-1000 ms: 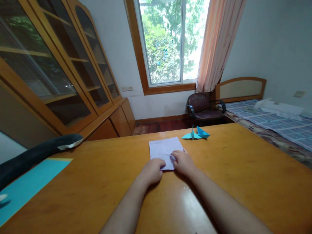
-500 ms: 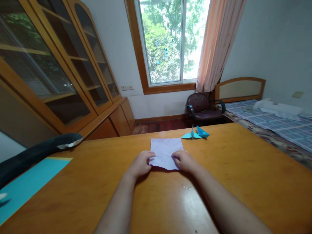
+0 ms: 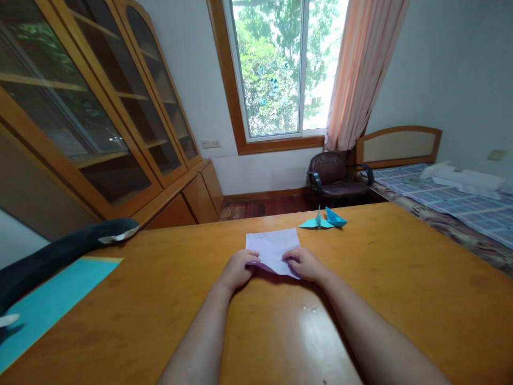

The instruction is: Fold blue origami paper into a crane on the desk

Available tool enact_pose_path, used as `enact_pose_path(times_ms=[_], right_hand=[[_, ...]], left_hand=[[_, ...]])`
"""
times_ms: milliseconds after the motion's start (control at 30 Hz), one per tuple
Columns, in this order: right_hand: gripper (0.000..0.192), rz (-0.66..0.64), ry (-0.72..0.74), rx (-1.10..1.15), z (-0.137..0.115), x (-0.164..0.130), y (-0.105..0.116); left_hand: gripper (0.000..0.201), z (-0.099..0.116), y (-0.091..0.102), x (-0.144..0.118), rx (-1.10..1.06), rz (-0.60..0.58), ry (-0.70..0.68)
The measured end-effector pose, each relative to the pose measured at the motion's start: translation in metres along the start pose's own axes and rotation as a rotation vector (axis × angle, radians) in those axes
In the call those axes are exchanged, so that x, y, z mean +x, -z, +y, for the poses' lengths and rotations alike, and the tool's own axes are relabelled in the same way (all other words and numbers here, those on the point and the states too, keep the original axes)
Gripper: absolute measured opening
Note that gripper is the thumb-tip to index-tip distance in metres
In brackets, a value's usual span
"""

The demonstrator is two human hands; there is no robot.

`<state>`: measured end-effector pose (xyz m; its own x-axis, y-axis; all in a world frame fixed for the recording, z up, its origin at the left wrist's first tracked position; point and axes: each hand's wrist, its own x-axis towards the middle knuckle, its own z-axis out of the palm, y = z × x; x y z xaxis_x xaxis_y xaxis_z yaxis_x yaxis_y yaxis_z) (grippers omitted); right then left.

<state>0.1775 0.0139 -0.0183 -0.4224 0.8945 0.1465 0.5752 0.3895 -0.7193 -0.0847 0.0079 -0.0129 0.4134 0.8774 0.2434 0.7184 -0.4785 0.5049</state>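
Note:
A creased sheet of pale purple paper (image 3: pixel 274 247) lies on the wooden table in front of me. My left hand (image 3: pixel 240 267) is closed on its near left corner, fingers on top and thumb beneath, and that edge is lifted and bent up. At the near right edge, my right hand (image 3: pixel 303 263) grips the sheet with curled fingers. Just beyond the paper on the right, a folded blue paper crane (image 3: pixel 318 222) stands beside a blue paper boat (image 3: pixel 335 218).
Turquoise sheets (image 3: pixel 60 305) lie at the table's left, next to a long dark stuffed-looking object (image 3: pixel 72 245). Past the wooden table (image 3: pixel 401 278) are a brown armchair (image 3: pixel 331 174), a bed (image 3: pixel 460 198) on the right and a glass-door cabinet (image 3: pixel 120 107) on the left.
My left hand has moved slightly inward and up, raising the sheet's near left corner off the table. The right hand stays at its edge. The view has shifted slightly.

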Motion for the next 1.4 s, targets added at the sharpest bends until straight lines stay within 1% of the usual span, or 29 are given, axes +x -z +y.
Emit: enact_pose_path(times_ms=[67,233,300,367,467,667,733,800,867,967,1067,1233,1333,1400], right_hand=[[0.033,0.063,-0.073,0.066,0.004,0.001,0.000],[0.031,0.287,-0.223,0.257,0.019,0.008,0.004],[0.032,0.359,-0.268,0.376,0.024,0.010,0.006],[0.034,0.394,-0.282,0.478,0.027,0.011,0.008],[0.033,0.403,-0.257,0.529,0.029,0.010,0.009],[0.035,0.446,-0.225,0.340,0.027,0.008,0.008],[0.038,0.414,-0.218,0.385,0.025,0.008,0.008],[0.040,0.365,-0.212,0.498,0.021,0.007,0.008],[0.039,0.336,-0.221,0.603,0.019,0.007,0.008],[0.032,0.343,-0.256,0.687,0.019,0.008,0.008],[0.024,0.374,-0.257,0.708,0.023,0.010,0.008],[0.018,0.386,-0.256,0.634,0.024,0.008,0.009],[0.014,0.370,-0.258,0.597,0.021,0.006,0.010],[0.015,0.355,-0.256,0.604,0.021,0.006,0.011]], left_hand=[[0.021,-0.002,0.000,-0.001,-0.056,0.012,0.018],[0.016,-0.003,0.000,0.000,-0.236,0.079,0.061],[0.019,-0.001,0.000,0.000,-0.311,0.092,0.077],[0.023,0.000,0.001,0.001,-0.365,0.110,0.092],[0.024,-0.001,0.000,0.001,-0.384,0.151,0.123],[0.023,-0.005,-0.001,0.004,-0.436,0.233,0.131],[0.023,-0.004,-0.002,0.004,-0.444,0.248,0.139],[0.023,-0.002,-0.003,0.005,-0.449,0.261,0.147],[0.022,-0.002,-0.004,0.005,-0.466,0.272,0.146],[0.022,-0.001,-0.006,0.005,-0.507,0.276,0.134],[0.022,-0.003,-0.006,0.005,-0.534,0.285,0.133],[0.022,-0.005,-0.007,0.005,-0.556,0.280,0.153],[0.021,-0.005,-0.005,0.004,-0.562,0.252,0.146],[0.022,-0.005,-0.003,0.004,-0.558,0.234,0.136]])
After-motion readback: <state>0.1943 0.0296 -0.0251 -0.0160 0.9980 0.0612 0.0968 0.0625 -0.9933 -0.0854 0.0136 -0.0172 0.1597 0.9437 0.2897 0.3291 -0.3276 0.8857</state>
